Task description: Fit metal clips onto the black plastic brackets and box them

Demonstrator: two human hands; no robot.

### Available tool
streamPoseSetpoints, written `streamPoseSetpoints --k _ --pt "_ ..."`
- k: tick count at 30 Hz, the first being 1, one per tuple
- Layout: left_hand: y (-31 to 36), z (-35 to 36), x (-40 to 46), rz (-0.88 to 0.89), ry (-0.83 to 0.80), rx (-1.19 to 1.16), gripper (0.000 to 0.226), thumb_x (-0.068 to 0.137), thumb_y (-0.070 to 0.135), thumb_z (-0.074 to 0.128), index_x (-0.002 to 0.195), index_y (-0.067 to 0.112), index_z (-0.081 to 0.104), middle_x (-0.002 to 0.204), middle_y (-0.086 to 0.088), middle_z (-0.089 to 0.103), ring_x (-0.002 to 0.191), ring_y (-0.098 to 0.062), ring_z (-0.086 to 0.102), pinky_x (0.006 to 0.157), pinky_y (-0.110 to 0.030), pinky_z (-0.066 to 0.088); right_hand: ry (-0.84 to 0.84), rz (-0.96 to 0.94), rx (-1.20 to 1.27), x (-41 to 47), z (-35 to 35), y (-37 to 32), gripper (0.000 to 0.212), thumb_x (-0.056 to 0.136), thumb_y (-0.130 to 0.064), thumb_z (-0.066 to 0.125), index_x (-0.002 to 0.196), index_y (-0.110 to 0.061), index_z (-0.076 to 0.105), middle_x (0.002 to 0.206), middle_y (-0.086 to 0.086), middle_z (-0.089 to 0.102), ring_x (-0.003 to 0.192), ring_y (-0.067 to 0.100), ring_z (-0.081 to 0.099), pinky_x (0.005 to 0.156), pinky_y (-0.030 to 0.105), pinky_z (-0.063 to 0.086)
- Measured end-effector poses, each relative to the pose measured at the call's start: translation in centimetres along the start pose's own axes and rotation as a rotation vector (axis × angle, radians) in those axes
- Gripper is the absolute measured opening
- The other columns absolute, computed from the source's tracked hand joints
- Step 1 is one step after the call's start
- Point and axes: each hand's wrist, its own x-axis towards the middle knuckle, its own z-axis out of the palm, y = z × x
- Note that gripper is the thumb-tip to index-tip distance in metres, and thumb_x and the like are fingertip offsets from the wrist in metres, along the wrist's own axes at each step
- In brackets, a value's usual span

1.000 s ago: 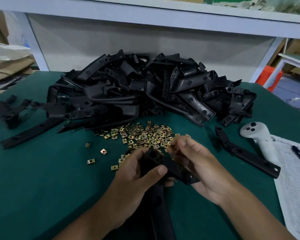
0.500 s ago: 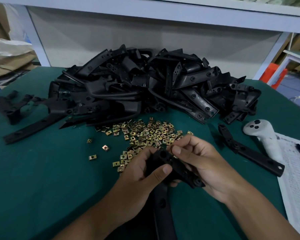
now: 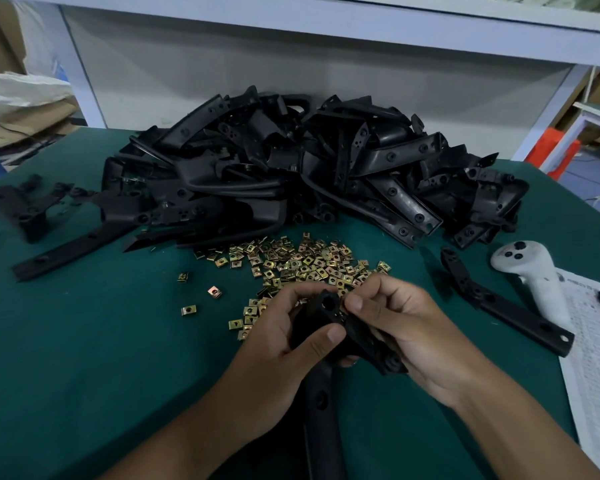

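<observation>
The bracket (image 3: 329, 317) is gripped by the left hand (image 3: 281, 344); at its two o'clock corner, something unseen is pinched by the right hand (image 3: 406, 323). The clip should be pushed on squarely.

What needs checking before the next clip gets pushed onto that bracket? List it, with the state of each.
1. Bracket held firmly: ok, left hand grips it and right hand holds it too.
2. Clip between right fingertips: cannot tell, hidden.
3. Clip lined up with the bracket's edge: cannot tell.
4. Spare clips within reach: ok, scattered just beyond the hands.
5. More brackets waiting: ok, pile at the back of the table.
6. Box for finished parts: cannot tell, none in view.
</observation>
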Motion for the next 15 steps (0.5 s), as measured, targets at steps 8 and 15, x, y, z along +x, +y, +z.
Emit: streamPoseSetpoints --k 8,15 --pt "0.1 0.2 0.0 0.058 0.055 0.036 0.028 0.089 0.027 0.075 0.114 0.018 0.068 0.107 -0.009 0.074 0.090 -0.024 0.074 0.075 -0.029 0.060 -0.048 0.007 -0.016 0.2 -0.3 0.0 0.032 0.087 -0.044 0.064 0.086 -0.014 0.077 0.088 0.002 0.076 0.068 0.021 0.068 0.067 0.036 0.059" --pt "1.1 -0.3 0.1 -0.015 0.055 -0.105 0.022 0.090 0.031 0.074 0.108 0.021 0.068 0.104 -0.017 0.074 0.093 -0.029 0.074 0.078 -0.029 0.059 0.025 0.101 0.320 1.3 -1.5 0.8 0.042 0.083 0.023 0.035 0.103 0.001 0.065 0.104 0.019 0.072 0.087 0.028 0.070 0.074 0.039 0.059"
